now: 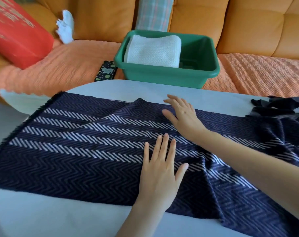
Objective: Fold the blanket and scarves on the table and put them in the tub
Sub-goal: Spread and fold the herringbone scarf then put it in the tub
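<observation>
Herringbone-woven navy scarf (pixel 87 147) lies flat on white table (pixel 42 216); left hand (pixel 160 171) and right hand (pixel 183 117) press it, fingers released and spread. Green plastic tub (pixel 193 72) holds folded white knit blanket (pixel 154 50).

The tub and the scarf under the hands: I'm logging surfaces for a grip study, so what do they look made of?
Tub: looks like moulded green plastic, smooth, slightly glossy, with a rolled rim. Scarf: apparently soft woven wool or acrylic, matte, navy-and-white herringbone with a frayed fringe.
</observation>
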